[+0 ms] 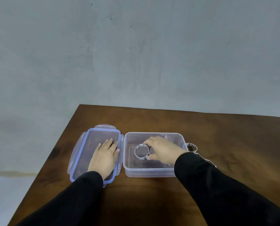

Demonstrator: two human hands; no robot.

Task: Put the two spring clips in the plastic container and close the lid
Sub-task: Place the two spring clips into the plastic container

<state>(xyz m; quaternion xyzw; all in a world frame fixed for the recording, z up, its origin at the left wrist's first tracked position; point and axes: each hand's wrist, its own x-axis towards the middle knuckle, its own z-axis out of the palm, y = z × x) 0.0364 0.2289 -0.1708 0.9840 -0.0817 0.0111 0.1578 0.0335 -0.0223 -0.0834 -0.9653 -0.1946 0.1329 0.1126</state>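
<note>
Your right hand (162, 150) is inside the clear plastic container (154, 172), a rounded-corner rectangular box with thin, see-through walls standing open on the dark brown wooden table (233, 144). Your fingers are pinched on a spring clip (141, 152), whose coiled part shows as a ring of bright, tightly wound steel wire held over the container's floor; whether it touches the floor you cannot tell from here. The second spring clip (192, 146) lies on the table just outside the container's right wall, its shiny wire coil close to that wall and its straight wire arms running back toward you, partly hidden behind your black sleeve (209, 185). To the left of the container, almost touching its left wall, the lid (80, 154) lies flat with its inside facing up: clear plastic edged with a soft-looking blue seal, and translucent hinged latch flaps folded out along its sides and far end. Your left hand (104, 156) lies open and flat on the lid, palm down, fingers together and stretched away from you, gripping nothing. Beyond the container the table's smooth surface ends at a plain grey wall (136, 54).
</note>
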